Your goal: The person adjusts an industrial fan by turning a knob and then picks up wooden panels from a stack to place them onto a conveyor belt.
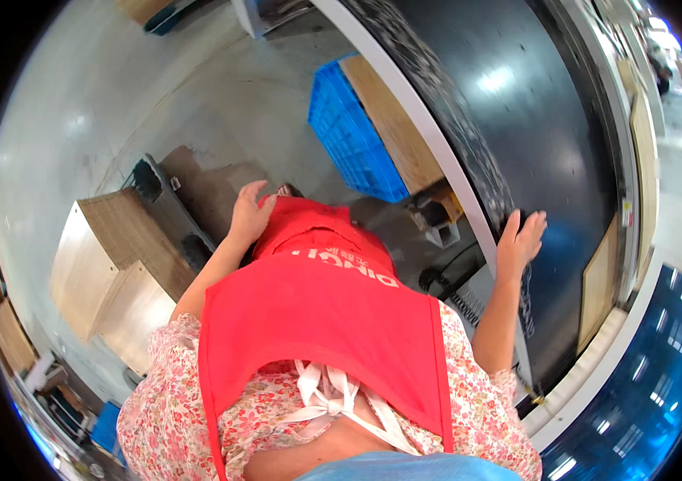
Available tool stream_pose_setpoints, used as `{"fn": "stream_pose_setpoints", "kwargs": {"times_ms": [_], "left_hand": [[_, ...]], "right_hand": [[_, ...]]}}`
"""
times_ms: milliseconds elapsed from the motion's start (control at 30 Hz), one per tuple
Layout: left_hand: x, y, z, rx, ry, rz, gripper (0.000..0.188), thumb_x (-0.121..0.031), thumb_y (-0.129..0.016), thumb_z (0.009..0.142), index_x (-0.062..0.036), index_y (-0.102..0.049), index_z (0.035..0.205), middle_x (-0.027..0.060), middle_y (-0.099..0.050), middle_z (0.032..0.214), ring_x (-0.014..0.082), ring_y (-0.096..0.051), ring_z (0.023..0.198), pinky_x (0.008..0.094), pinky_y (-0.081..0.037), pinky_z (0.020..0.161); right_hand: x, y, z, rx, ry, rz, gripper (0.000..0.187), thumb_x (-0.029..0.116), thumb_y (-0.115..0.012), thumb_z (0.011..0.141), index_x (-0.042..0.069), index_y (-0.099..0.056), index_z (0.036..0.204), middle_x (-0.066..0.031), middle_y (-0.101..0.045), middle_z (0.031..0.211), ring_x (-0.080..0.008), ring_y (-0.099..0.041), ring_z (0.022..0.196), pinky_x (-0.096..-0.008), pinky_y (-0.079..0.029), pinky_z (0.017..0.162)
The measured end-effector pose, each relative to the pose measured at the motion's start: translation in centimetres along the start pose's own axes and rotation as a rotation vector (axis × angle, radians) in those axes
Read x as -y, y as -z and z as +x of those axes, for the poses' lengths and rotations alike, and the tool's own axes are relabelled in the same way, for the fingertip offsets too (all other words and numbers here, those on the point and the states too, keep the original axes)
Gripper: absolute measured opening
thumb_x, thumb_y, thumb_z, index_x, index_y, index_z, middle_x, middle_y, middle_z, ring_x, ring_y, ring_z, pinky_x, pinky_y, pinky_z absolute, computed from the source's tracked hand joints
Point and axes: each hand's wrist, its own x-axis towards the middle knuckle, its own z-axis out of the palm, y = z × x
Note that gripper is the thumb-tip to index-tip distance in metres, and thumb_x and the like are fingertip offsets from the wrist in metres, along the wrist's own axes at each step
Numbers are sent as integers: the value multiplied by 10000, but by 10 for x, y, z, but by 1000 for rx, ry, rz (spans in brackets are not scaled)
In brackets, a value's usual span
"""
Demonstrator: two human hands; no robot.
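Red apron [317, 321]: loose cloth hangs down the wearer's front, and a lean rightward could snag it.
Left hand [251, 212]: fingers parted, holding nothing, just beside the apron.
Right hand [519, 240]: fingers spread, holding nothing, at the pale rim [445, 144]; contact cannot be told.
Wooden panels [128, 240]: near the left arm, liable to tip if bumped.
Black surface [549, 160]: to the right, beyond the rim; a sliding palm might scrape.
Blue crate [353, 132]: low beside the rim, a possible stumble underfoot.
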Motion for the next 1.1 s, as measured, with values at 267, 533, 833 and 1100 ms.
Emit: {"fn": "stream_pose_setpoints", "kwargs": {"times_ms": [267,533,833,1100], "left_hand": [[10,30,67,173,-102,149,408,-234,-633,802,-13,-570,1139,197,-553,1169,363,-513,1086,410,-423,934],[-42,-28,218,81,-269,178,520,-342,-662,794,-42,-542,1201,158,-529,1225,349,-482,1138,400,-416,964],[-73,-87,302,113,-228,149,630,-422,-660,785,-41,-497,1260,169,-499,1279,361,-450,1185,415,-403,977],[-81,-91,337,554,-71,118,627,-505,-638,781,-58,-510,1201,154,-507,1238,362,-472,1159,439,-431,922]], "right_hand": [[24,2,-9,-254,17,12,471,267,-443,943,-70,-470,1270,-233,-486,1299,-361,-455,1212,-401,-346,1025],[28,0,8,-287,60,60,456,258,-457,942,-98,-498,1223,-240,-504,1274,-357,-478,1182,-397,-357,1015],[197,14,104,-31,465,423,439,133,-506,920,-113,-412,1271,-205,-369,1404,-341,-385,1275,-399,-325,1042],[238,-16,134,20,423,277,458,132,-476,919,-76,-396,1319,-210,-384,1389,-348,-363,1279,-402,-279,1063]]}}
